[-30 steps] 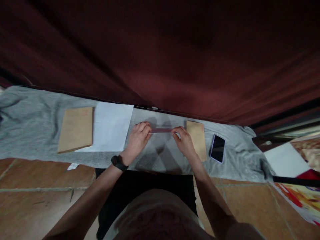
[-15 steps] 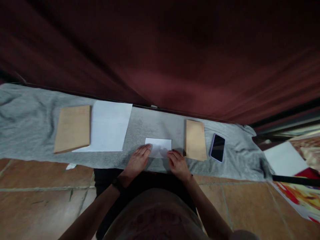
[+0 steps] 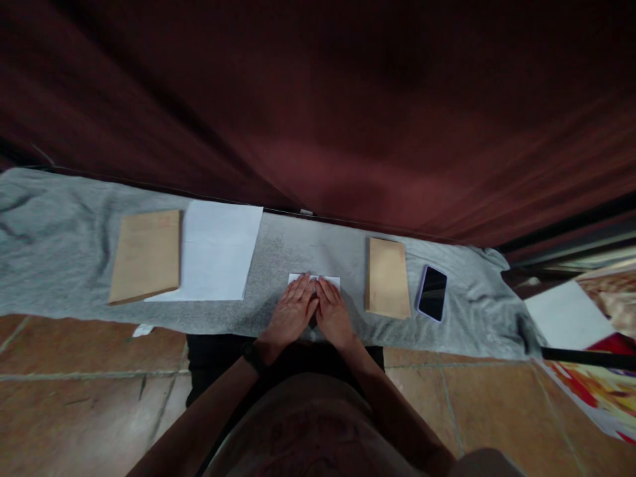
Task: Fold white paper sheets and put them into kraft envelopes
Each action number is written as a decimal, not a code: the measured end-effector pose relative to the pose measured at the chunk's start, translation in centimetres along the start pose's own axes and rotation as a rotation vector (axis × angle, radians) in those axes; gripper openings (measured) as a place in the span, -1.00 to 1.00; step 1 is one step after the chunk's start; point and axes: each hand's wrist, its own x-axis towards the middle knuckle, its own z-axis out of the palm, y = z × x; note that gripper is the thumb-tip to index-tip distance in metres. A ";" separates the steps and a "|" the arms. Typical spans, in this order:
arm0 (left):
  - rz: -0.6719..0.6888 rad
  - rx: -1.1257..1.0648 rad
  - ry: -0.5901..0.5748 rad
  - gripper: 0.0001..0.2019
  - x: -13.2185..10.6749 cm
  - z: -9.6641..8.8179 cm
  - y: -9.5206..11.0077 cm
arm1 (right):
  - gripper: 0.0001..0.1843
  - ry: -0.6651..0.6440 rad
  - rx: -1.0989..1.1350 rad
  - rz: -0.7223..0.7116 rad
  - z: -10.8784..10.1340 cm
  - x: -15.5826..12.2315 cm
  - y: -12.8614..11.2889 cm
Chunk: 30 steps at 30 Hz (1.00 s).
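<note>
A small folded sheet of white paper (image 3: 334,281) lies on the grey cloth (image 3: 318,242) in front of me, mostly hidden under my hands. My left hand (image 3: 292,310) rests flat on its left half, fingers stretched out and pointing away from me. Over the right half, my right hand (image 3: 332,311) lies flat in the same way. The two hands sit side by side, their thumbs close together at the middle of the paper. Only the far edge and corners of the paper show past the fingertips.
Left of my hands lie larger white sheets (image 3: 221,252), partly under a stack of brown envelopes (image 3: 146,257). To the right are another brown envelope stack (image 3: 387,278) and a phone (image 3: 432,293). A dark red curtain-like surface (image 3: 318,119) rises behind the cloth.
Both hands have moved inward and forward from the paper's near corners. They now lie flat over most of it, close together. The envelopes, sheets and phone stay where they were.
</note>
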 end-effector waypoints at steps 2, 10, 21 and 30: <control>0.001 0.014 -0.007 -0.41 0.3 0.8 0.3 | -0.37 -0.012 -0.090 0.010 0.5 -0.3 -0.1; -0.012 0.064 0.021 -0.25 -0.3 1.8 -0.5 | -0.40 0.067 -0.215 0.067 1.0 -1.2 0.6; -0.109 0.090 0.007 -0.32 -1.6 1.4 -1.3 | -0.37 0.126 -0.236 0.106 0.5 -2.4 2.1; -0.124 0.084 0.007 -0.34 -2.0 1.2 -1.6 | -0.41 0.041 -0.167 0.029 -0.6 -1.1 0.0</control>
